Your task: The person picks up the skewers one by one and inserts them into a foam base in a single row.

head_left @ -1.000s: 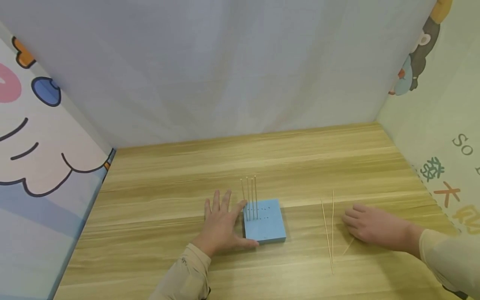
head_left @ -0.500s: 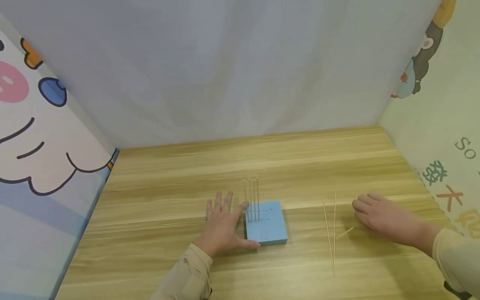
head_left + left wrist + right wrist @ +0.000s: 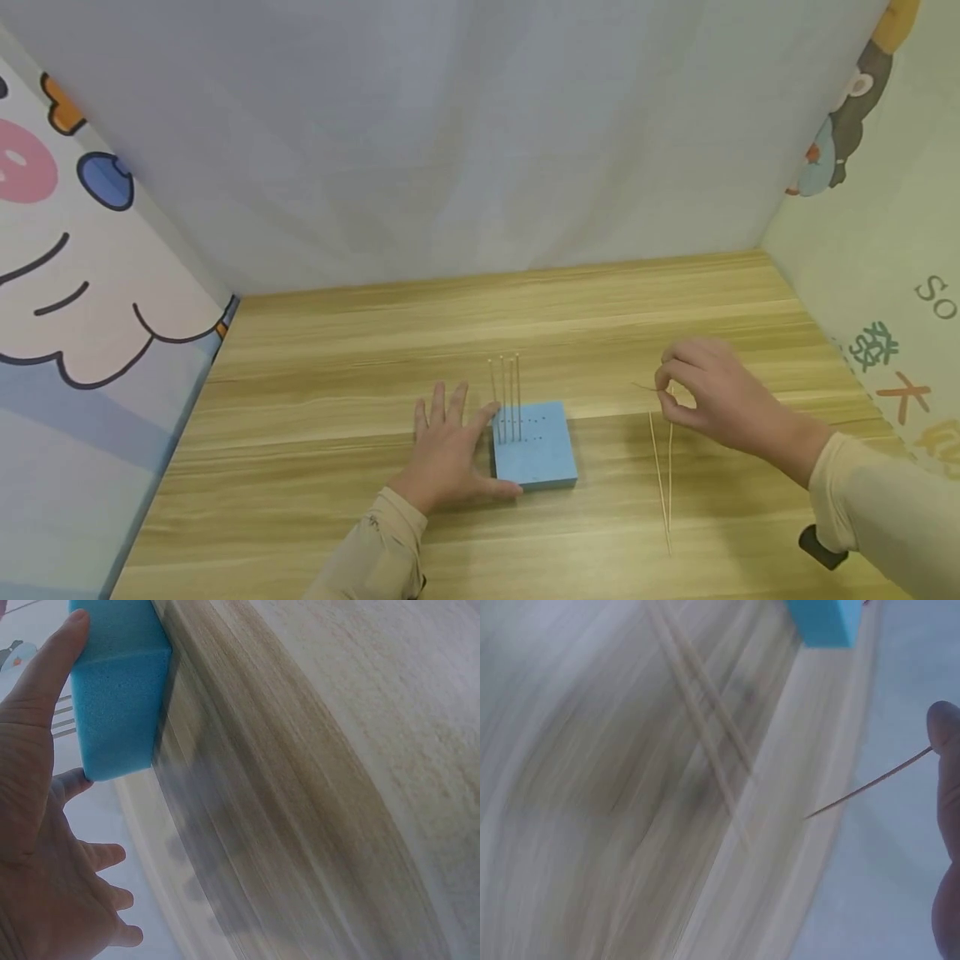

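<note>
Wooden table | left fingers spread against blue block | right fingers pinch stick

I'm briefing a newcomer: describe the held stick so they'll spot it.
On the wooden table sits a blue block; right of it is the right hand. The stick juts from that hand: it alone is held, while two others lie flat and four stand in the block.
</note>
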Demonstrator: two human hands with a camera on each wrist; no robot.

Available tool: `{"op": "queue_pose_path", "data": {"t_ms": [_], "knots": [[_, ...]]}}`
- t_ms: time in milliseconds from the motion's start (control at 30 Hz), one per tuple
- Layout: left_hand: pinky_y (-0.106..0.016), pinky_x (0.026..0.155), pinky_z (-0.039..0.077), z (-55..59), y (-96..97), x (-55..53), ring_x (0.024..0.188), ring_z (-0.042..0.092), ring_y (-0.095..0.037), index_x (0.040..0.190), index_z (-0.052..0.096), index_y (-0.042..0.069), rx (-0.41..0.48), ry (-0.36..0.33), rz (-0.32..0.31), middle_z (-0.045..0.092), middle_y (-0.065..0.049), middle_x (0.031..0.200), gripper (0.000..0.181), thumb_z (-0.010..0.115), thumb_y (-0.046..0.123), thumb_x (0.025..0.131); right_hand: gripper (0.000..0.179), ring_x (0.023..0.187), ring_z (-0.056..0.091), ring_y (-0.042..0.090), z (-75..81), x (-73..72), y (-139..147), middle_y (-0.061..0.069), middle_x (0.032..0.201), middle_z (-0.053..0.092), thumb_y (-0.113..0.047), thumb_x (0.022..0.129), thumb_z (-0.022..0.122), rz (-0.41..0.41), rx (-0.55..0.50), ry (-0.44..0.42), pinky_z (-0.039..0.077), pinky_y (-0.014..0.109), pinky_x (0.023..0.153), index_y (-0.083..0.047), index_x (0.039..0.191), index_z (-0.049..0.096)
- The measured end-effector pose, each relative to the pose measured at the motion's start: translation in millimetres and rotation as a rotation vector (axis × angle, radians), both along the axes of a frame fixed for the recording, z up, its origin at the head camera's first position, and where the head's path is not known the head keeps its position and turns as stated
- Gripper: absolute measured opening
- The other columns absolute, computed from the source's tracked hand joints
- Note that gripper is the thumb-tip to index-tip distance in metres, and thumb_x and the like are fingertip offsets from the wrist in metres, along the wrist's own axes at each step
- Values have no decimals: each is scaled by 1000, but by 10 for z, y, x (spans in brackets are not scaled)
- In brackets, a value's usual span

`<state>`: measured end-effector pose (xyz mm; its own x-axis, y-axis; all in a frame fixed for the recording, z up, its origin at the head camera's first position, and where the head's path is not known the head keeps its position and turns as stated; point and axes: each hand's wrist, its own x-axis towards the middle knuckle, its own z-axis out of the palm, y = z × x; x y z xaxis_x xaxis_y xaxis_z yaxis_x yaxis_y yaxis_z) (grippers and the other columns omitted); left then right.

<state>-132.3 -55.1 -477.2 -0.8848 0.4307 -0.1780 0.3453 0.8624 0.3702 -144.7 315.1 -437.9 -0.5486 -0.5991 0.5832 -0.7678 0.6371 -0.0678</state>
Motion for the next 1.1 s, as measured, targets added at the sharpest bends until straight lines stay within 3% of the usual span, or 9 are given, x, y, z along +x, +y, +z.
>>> {"op": "queue_pose_path", "data": {"t_ms": [133,333,433,700,1100], "knots": [[-75,126,4,-4,0,3,159,5,-56,160,43,24,0,3,1,20,-26,172,117,88,73,64,15,78,54,13,71,4,-270,-6,84,60,-4,75,68,-31,-108,-89,44,36,70,-17,79,63],[-75,126,6,-7,-1,-4,158,8,-57,160,44,23,-4,17,-1,21,-27,171,118,88,74,63,25,85,50,8,153,28,-692,-10,85,58,5,82,70,-37,-325,-331,41,30,79,-19,79,62],[-76,125,7,-11,-4,-2,158,8,-57,159,44,23,-1,24,-3,22,-27,171,118,88,74,63,25,86,48,7,159,30,-867,-10,86,56,5,84,70,-15,-385,-404,41,29,79,-18,80,62],[-76,125,8,-18,-12,-10,158,9,-58,159,45,23,10,28,-9,23,-28,171,116,88,74,64,23,87,47,8,30,29,-1179,-7,87,55,5,86,69,57,-409,-470,42,30,80,-17,83,62],[-76,125,6,-1,-13,9,158,7,-58,159,45,23,17,13,-6,21,-27,172,115,88,73,65,18,92,51,12,-65,38,-1360,-5,92,58,-1,88,69,19,-380,-544,43,34,85,-18,84,63]]}}
